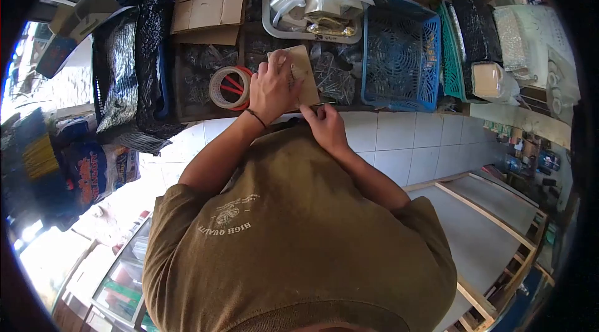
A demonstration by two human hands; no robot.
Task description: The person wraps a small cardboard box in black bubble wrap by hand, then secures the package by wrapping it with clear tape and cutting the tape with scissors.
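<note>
A small brown cardboard box (302, 73) lies at the near edge of the workbench. My left hand (269, 90), with a dark band at its wrist, grips the box from its left side, fingers over its top. My right hand (326, 125) is closed beside the box's near right corner, its thumb close to the cardboard. A thin dark item (328, 103) shows at its fingertips; I cannot tell what it is. Left of my left hand, a roll of tape (216, 90) rests beside a red-rimmed roll (244, 77).
Behind the box stands a white tray (272, 25) full of plastic-bagged gold-coloured parts. A blue basket (399, 98) is to the right, flat cardboard (206, 14) to the back left. Clear plastic bags (334, 79) lie on the bench. Black bubble wrap (150, 51) hangs at the left.
</note>
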